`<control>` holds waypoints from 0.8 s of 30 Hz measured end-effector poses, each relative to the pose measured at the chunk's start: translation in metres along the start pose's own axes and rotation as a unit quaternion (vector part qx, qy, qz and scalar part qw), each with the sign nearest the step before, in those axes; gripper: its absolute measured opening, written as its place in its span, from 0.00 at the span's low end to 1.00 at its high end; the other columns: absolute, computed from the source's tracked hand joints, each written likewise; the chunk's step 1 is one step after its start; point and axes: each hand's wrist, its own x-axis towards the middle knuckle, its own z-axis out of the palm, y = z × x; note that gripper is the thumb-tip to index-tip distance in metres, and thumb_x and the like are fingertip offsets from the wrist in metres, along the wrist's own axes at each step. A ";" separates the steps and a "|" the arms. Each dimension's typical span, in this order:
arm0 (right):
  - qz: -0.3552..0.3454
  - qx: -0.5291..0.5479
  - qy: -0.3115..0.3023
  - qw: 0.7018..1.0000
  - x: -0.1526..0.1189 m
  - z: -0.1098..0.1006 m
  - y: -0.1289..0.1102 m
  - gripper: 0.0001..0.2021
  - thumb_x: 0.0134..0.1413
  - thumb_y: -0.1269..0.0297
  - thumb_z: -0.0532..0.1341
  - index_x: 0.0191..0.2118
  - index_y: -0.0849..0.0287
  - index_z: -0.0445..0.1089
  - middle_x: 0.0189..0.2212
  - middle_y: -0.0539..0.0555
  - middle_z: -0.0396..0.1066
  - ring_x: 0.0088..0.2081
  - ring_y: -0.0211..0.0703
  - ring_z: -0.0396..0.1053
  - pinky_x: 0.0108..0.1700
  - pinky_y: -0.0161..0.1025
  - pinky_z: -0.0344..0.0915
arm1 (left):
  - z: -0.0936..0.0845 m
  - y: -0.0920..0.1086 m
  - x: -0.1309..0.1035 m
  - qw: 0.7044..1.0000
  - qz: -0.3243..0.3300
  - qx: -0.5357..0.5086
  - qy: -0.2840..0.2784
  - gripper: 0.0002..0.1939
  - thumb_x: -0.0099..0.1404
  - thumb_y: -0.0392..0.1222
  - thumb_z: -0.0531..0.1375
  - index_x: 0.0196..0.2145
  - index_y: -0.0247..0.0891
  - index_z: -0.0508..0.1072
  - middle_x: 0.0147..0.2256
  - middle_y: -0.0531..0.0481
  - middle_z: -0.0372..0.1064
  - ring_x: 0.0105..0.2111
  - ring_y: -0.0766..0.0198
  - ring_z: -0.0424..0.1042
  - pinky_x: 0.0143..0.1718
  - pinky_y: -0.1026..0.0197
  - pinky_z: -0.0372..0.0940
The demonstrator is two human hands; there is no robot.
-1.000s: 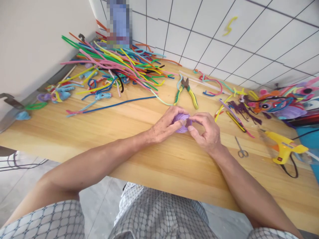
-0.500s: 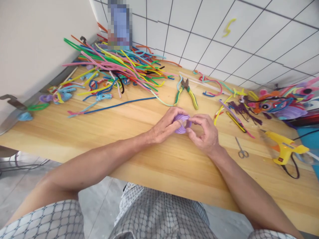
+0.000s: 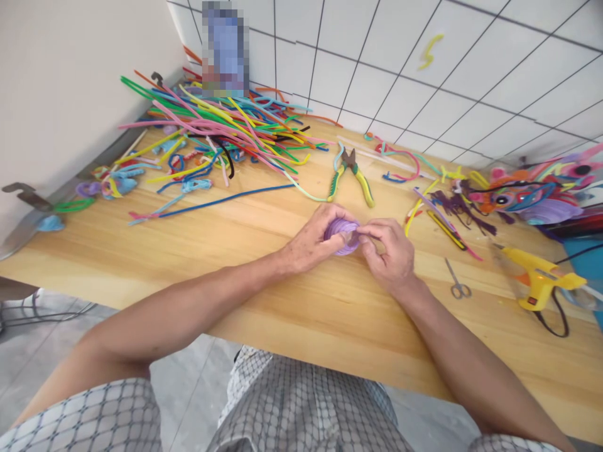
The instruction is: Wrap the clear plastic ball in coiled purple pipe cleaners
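Note:
A coil of purple pipe cleaner (image 3: pixel 343 246) is held low over the wooden table in front of me. My left hand (image 3: pixel 308 240) is closed around its left side, thumb lying across the front. At the coil's right edge my right hand (image 3: pixel 390 254) has its index finger and thumb bent inward in a pinch, the index tip touching the purple strand. The exact hold of the right fingertips is too small to tell. Just beyond the hands lie pliers (image 3: pixel 362 183) with green and yellow handles, jaws pointing away.
A heap of colourful pipe cleaners (image 3: pixel 226 125) covers the back left. To the right lie a yellow utility knife (image 3: pixel 446 230), small scissors (image 3: pixel 458 282) and a yellow glue gun (image 3: pixel 537 276) with a cord. A colourful pipe-cleaner figure (image 3: pixel 509 198) sits at the right, against the tiled wall (image 3: pixel 358 37).
The coil has tilted, so its open middle shows less and more of its ridged outside shows. My right thumb has moved away from the coil's lower edge toward the index finger.

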 end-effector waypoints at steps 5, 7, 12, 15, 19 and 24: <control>-0.005 -0.021 0.009 1.000 0.001 0.000 -0.002 0.10 0.70 0.70 0.61 0.50 0.50 0.75 0.41 0.54 0.79 0.43 0.47 0.78 0.44 0.45 0.75 | -0.001 0.001 0.000 1.000 0.006 0.006 -0.009 0.14 0.74 0.46 0.60 0.54 0.41 0.71 0.52 0.43 0.73 0.56 0.52 0.71 0.61 0.49 0.66; -0.012 -0.023 0.007 1.000 0.002 0.000 -0.003 0.10 0.70 0.71 0.62 0.50 0.50 0.75 0.41 0.54 0.79 0.42 0.46 0.78 0.44 0.44 0.75 | -0.003 0.003 -0.001 1.000 0.003 0.002 -0.015 0.14 0.75 0.47 0.58 0.54 0.41 0.71 0.52 0.43 0.72 0.56 0.52 0.70 0.62 0.48 0.66; -0.007 -0.028 0.004 1.000 0.002 -0.002 -0.002 0.12 0.68 0.73 0.61 0.50 0.50 0.76 0.40 0.54 0.79 0.42 0.47 0.78 0.44 0.45 0.76 | -0.006 0.006 -0.003 0.999 0.006 -0.017 -0.029 0.16 0.80 0.45 0.48 0.56 0.41 0.70 0.54 0.42 0.71 0.58 0.53 0.69 0.65 0.48 0.64; -0.003 -0.026 0.002 1.000 0.002 -0.002 -0.003 0.13 0.68 0.73 0.61 0.50 0.50 0.76 0.40 0.53 0.79 0.42 0.47 0.78 0.43 0.45 0.76 | -0.006 0.005 -0.003 0.999 0.002 -0.008 -0.031 0.15 0.78 0.47 0.53 0.56 0.41 0.69 0.55 0.42 0.71 0.58 0.52 0.69 0.65 0.47 0.65; -0.004 -0.031 -0.001 1.000 0.003 -0.003 -0.004 0.13 0.67 0.74 0.61 0.50 0.50 0.75 0.39 0.53 0.78 0.41 0.46 0.78 0.41 0.43 0.75 | -0.004 0.004 -0.002 1.000 -0.001 0.006 -0.028 0.15 0.74 0.47 0.60 0.56 0.41 0.68 0.54 0.42 0.70 0.57 0.51 0.69 0.63 0.47 0.67; -0.010 -0.032 -0.001 0.999 0.003 -0.004 -0.004 0.12 0.68 0.75 0.61 0.49 0.50 0.75 0.39 0.53 0.77 0.41 0.45 0.78 0.41 0.41 0.75 | -0.003 0.003 -0.002 1.000 0.005 0.010 -0.027 0.15 0.74 0.45 0.59 0.55 0.41 0.68 0.54 0.42 0.70 0.57 0.51 0.69 0.63 0.46 0.66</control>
